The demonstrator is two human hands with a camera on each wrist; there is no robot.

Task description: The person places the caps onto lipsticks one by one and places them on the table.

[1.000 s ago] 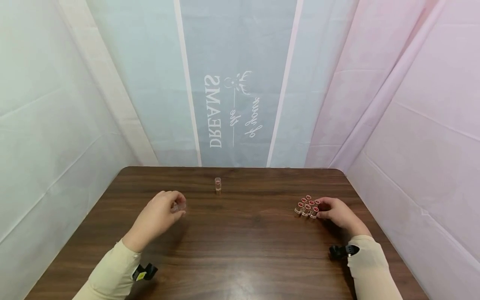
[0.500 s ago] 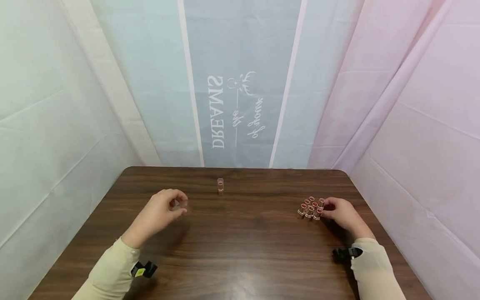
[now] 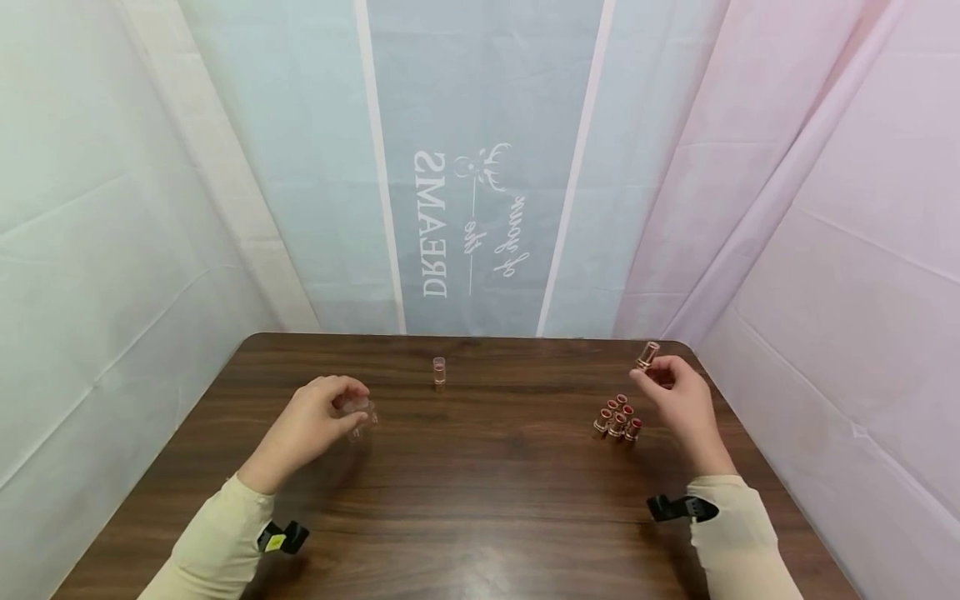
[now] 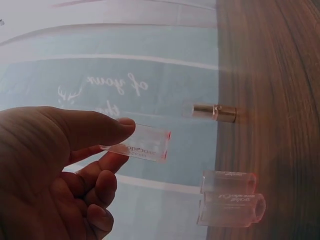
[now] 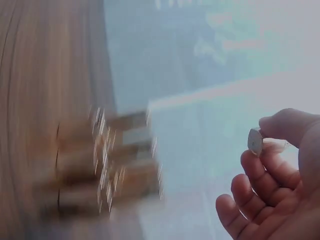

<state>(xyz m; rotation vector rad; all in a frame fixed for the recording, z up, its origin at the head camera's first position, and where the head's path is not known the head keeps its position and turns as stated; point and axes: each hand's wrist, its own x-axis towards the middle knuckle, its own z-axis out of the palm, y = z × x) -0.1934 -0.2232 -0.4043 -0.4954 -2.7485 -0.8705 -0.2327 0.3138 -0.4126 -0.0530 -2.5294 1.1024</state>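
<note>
My left hand (image 3: 307, 429) pinches a clear lipstick cap (image 4: 147, 145) between thumb and fingers, raised over the left of the table. Beneath it in the left wrist view stand two more clear caps (image 4: 230, 210), side by side on the table. At the right, my right hand (image 3: 686, 408) holds up a gold lipstick tube (image 3: 648, 356), tilted, by its lower part. In the right wrist view the pale end of this lipstick (image 5: 255, 141) shows between thumb and fingers. Several uncapped gold lipsticks (image 3: 618, 419) with reddish tops stand in a tight cluster below that hand.
A single gold lipstick with a clear top (image 3: 439, 373) stands upright near the middle back of the brown wooden table (image 3: 480, 492). Fabric curtains (image 3: 495, 100) hang behind the table and on both sides.
My right hand has taken one lipstick from the right side of the cluster and lifted it up and away. The left hand stays nearly in place, with the caps below now showing more.
</note>
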